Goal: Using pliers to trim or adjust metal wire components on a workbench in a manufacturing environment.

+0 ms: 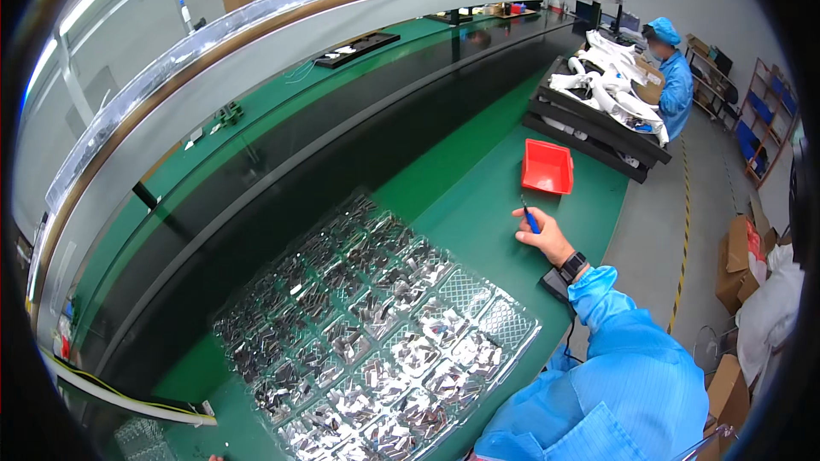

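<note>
My right hand [547, 239] is closed round a slim tool with a blue handle [532, 221] and a thin dark tip pointing away from me. Its exact kind is too small to tell. Just beyond the tip stands a red plastic bin [547, 172] on the green mat. To the left and nearer lies a clear compartment tray [504, 322] with small dark and shiny flat pieces in most of its pockets. Only a sliver of my left hand [215, 458] shows at the lower edge; its fingers are hidden.
Black stacked trays [589, 138] hold white moulded parts [611, 90] at the far right. Behind them sits a person in blue [676, 90]. A dark conveyor belt [282, 205] runs along the left. By my right wrist lies a small black box [555, 283] with a cable.
</note>
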Action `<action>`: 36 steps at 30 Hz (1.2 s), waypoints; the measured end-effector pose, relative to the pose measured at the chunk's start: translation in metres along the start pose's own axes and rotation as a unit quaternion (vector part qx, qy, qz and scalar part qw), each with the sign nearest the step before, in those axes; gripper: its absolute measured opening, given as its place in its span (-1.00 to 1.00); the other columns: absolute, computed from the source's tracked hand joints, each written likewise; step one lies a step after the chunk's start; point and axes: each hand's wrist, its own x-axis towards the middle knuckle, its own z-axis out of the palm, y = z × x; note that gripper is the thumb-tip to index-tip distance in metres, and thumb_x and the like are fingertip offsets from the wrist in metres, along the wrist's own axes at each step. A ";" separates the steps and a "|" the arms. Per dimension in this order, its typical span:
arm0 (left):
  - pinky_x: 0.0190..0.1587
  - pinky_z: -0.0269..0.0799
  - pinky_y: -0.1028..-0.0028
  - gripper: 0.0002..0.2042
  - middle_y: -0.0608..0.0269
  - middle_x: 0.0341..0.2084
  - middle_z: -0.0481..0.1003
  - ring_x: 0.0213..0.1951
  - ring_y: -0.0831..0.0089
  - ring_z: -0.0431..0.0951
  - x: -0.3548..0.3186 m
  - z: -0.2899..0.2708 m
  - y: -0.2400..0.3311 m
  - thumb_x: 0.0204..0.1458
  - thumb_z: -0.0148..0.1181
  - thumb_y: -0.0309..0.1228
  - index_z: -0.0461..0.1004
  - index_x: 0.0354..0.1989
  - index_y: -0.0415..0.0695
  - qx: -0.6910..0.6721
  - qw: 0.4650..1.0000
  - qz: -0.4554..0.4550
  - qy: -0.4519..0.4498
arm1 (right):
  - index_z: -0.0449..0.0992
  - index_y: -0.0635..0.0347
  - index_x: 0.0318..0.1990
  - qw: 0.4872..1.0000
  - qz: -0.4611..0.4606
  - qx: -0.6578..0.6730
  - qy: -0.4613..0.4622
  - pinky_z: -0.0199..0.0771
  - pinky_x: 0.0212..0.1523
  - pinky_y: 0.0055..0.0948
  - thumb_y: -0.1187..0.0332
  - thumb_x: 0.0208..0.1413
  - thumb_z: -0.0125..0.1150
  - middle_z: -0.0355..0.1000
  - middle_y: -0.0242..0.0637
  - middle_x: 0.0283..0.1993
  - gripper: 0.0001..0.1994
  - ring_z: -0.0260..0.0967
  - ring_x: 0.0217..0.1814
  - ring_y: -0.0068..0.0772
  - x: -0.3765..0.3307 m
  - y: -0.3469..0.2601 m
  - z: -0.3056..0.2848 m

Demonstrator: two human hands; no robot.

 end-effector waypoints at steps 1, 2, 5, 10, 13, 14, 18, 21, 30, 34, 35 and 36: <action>-0.10 0.43 0.42 -0.71 -0.03 -0.22 0.50 -0.19 0.28 0.50 0.002 0.004 -0.004 0.09 0.07 -0.43 0.44 -0.10 -0.40 -0.004 1.000 0.001 -0.004 | 0.36 0.21 0.01 1.000 -0.002 -0.003 0.005 0.17 -0.30 -0.66 0.46 -0.10 0.29 0.17 -0.56 -0.42 -0.56 0.11 -0.37 -0.72 -0.002 0.000 -0.006; -0.10 0.43 0.42 -0.70 -0.02 -0.21 0.50 -0.19 0.28 0.50 0.003 -0.001 -0.010 0.09 0.07 -0.41 0.44 -0.09 -0.39 -0.034 0.999 0.004 -0.005 | 0.35 0.21 0.02 1.000 -0.005 0.008 -0.002 0.16 -0.30 -0.66 0.47 -0.11 0.29 0.17 -0.56 -0.41 -0.53 0.10 -0.36 -0.72 -0.002 -0.002 -0.002; -0.07 0.44 0.39 -0.68 -0.09 -0.19 0.49 -0.16 0.25 0.50 -0.004 -0.015 -0.008 0.08 0.09 -0.40 0.42 -0.08 -0.40 -0.018 1.000 -0.004 -0.012 | 0.32 0.14 0.08 0.999 -0.012 -0.029 -0.022 0.21 -0.24 -0.61 0.44 -0.16 0.30 0.20 -0.52 -0.36 -0.45 0.14 -0.30 -0.66 0.005 0.001 0.006; -0.11 0.43 0.45 -0.73 0.11 -0.26 0.52 -0.22 0.39 0.51 0.002 -0.010 -0.036 0.06 0.12 -0.42 0.45 -0.11 -0.33 -0.111 0.994 -0.009 0.002 | 0.33 0.19 0.08 0.977 -0.073 -0.199 -0.021 0.24 0.04 -0.44 0.40 -0.12 0.18 0.29 -0.31 -0.01 -0.50 0.24 -0.02 -0.42 -0.006 -0.029 0.020; -0.09 0.41 0.48 -0.75 0.17 -0.26 0.51 -0.20 0.43 0.50 0.015 0.008 -0.037 0.11 0.07 -0.39 0.47 -0.12 -0.28 -0.125 0.992 -0.016 -0.017 | 0.03 0.39 0.25 0.998 -0.056 -0.007 -0.029 0.05 0.27 -0.32 0.53 0.00 0.03 0.13 -0.08 0.25 -0.39 0.07 0.31 -0.24 0.005 0.045 -0.030; -0.17 0.41 0.51 -0.77 0.19 -0.29 0.52 -0.26 0.47 0.50 0.014 0.010 -0.028 0.12 0.07 -0.39 0.48 -0.13 -0.28 -0.126 0.992 -0.010 -0.018 | 0.04 0.38 0.25 0.998 -0.049 -0.006 -0.040 0.04 0.27 -0.34 0.52 0.04 0.02 0.15 -0.15 0.23 -0.42 0.10 0.27 -0.31 0.015 0.066 -0.055; -0.26 0.39 0.59 -0.82 0.24 -0.39 0.52 -0.38 0.58 0.46 0.018 0.005 -0.032 0.11 0.07 -0.45 0.49 -0.19 -0.28 -0.134 0.991 0.009 -0.027 | 0.13 0.35 0.22 0.995 -0.088 0.036 -0.022 0.11 0.20 -0.45 0.42 0.13 0.02 0.24 -0.28 0.14 -0.50 0.21 0.15 -0.42 0.070 0.130 -0.089; -0.26 0.39 0.59 -0.82 0.24 -0.40 0.52 -0.38 0.58 0.46 0.010 -0.008 -0.036 0.11 0.07 -0.46 0.49 -0.19 -0.27 -0.153 0.988 -0.004 -0.018 | 0.25 0.34 0.10 0.994 -0.075 -0.080 0.010 0.25 -0.09 -0.44 0.47 0.00 0.12 0.31 -0.19 -0.12 -0.54 0.24 -0.18 -0.37 -0.003 0.003 0.008; -0.25 0.37 0.61 -0.84 0.27 -0.42 0.52 -0.38 0.59 0.46 0.013 -0.004 -0.032 0.09 0.06 -0.49 0.51 -0.22 -0.27 -0.137 0.990 -0.025 -0.018 | 0.24 0.35 0.11 0.995 -0.077 -0.067 -0.005 0.20 0.00 -0.40 0.49 -0.02 0.11 0.28 -0.18 -0.07 -0.52 0.22 -0.10 -0.32 0.003 0.010 -0.002; -0.25 0.37 0.60 -0.84 0.27 -0.42 0.52 -0.38 0.59 0.46 0.012 0.001 -0.028 0.08 0.06 -0.49 0.51 -0.22 -0.26 -0.130 0.991 -0.023 -0.013 | 0.23 0.35 0.12 0.996 -0.073 -0.054 -0.018 0.18 0.04 -0.38 0.49 -0.03 0.11 0.27 -0.18 -0.05 -0.51 0.21 -0.06 -0.30 0.008 0.017 -0.013; -0.25 0.37 0.60 -0.84 0.27 -0.42 0.52 -0.38 0.59 0.46 0.011 0.001 -0.029 0.08 0.06 -0.49 0.51 -0.22 -0.26 -0.130 0.991 -0.025 -0.011 | 0.23 0.35 0.12 0.996 -0.072 -0.052 -0.020 0.18 0.05 -0.37 0.49 -0.03 0.11 0.27 -0.17 -0.05 -0.51 0.21 -0.05 -0.30 0.010 0.019 -0.016; -0.25 0.37 0.60 -0.84 0.27 -0.42 0.52 -0.38 0.59 0.46 0.011 0.001 -0.029 0.08 0.06 -0.49 0.51 -0.22 -0.26 -0.131 0.991 -0.024 -0.012 | 0.23 0.35 0.12 0.996 -0.072 -0.049 -0.022 0.17 0.06 -0.37 0.49 -0.03 0.11 0.27 -0.17 -0.04 -0.51 0.21 -0.04 -0.29 0.011 0.021 -0.018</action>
